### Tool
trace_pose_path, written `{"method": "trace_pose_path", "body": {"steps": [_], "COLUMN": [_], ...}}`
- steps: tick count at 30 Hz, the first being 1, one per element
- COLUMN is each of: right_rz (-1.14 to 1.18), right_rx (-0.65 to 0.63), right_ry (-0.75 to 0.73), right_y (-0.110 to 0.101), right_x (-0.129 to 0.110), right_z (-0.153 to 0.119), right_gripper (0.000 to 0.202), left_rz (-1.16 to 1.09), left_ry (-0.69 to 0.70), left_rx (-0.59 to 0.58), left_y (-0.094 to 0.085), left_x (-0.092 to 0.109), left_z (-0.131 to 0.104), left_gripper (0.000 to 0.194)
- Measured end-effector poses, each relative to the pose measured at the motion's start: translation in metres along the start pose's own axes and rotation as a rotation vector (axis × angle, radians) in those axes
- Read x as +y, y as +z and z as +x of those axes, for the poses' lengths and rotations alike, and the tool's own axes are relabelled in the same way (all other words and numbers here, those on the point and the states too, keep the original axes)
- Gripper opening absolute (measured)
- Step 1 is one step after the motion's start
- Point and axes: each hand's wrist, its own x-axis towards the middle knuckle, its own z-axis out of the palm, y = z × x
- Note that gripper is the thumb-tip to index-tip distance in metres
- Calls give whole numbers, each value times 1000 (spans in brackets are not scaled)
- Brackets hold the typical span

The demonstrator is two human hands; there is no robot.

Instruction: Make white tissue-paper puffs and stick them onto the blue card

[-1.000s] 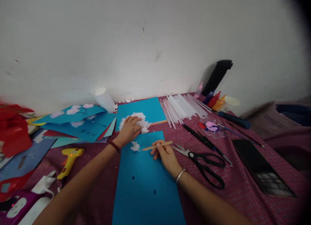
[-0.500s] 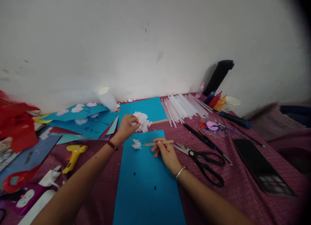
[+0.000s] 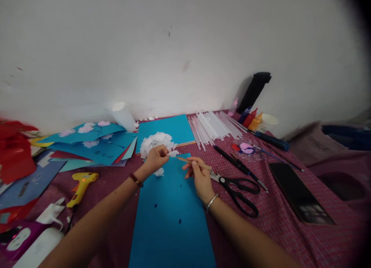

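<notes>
My left hand pinches a small white paper piece between thumb and fingertips. Behind that hand lies a heap of white paper pieces. A crumpled white paper tuft rests on the blue sheet, partly hidden by my left hand. My right hand is closed around a flat wooden stick, whose tip points left, close to the paper piece. Several dark spots mark the blue sheet below the hands.
Black-handled scissors lie right of my right hand, with a phone farther right. White strips are spread at the back. A yellow glue gun and a purple power socket are at left. Blue cards with blossoms stand back left.
My left hand has come away from the heap and moved right and slightly down, carrying a paper piece toward the stick. My right hand keeps the stick almost in place. The view shifts slightly.
</notes>
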Motion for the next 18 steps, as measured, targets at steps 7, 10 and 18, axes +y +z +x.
{"method": "trace_pose_path", "body": {"steps": [7, 10, 18], "right_rz": [-20, -53, -146], "right_rx": [52, 85, 40], "right_ry": [-69, -106, -134], "right_y": [-8, -10, -10], "right_x": [-1, -5, -10], "right_z": [9, 12, 13], "right_gripper": [23, 21, 16], "left_rz": [-239, -282, -268], "left_ry": [-199, -252, -209], "left_rx": [-58, -53, -148], "left_y": [14, 17, 24], "left_x": [12, 14, 29], "left_z": [-2, -4, -14], "left_gripper": [19, 18, 11]}}
